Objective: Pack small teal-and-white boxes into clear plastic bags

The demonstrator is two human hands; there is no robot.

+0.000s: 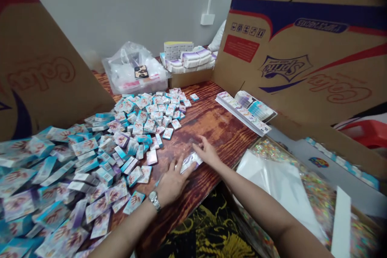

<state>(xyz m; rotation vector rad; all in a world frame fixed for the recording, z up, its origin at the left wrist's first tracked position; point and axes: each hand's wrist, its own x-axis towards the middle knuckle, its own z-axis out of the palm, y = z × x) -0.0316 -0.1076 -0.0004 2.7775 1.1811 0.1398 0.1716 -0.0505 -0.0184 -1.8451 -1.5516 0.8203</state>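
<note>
On the wooden-patterned table lies a clear plastic packet (pixel 188 162) with white and purple showing inside. My left hand (pixel 172 185), a silver watch on its wrist, rests on the near left part of this packet with its fingers spread and lying flat. My right hand (pixel 208 154) is at the packet's far right end, finger and thumb closed on what looks like its clear plastic edge. Beside my left hand spreads a large heap of small blue, purple and white boxes (pixel 133 129), each with a hand picture printed on it. The packet's contents are partly hidden by my fingers.
Behind the heap stands a clear plastic bin (pixel 136 82) with bags. A carton (pixel 192 75) of stacked packs is next to it. Printed card strips (pixel 242 113) lie at right. Large cardboard boxes (pixel 272 48) flank the table. White sheets (pixel 272 193) cover colourful glittery material at lower right.
</note>
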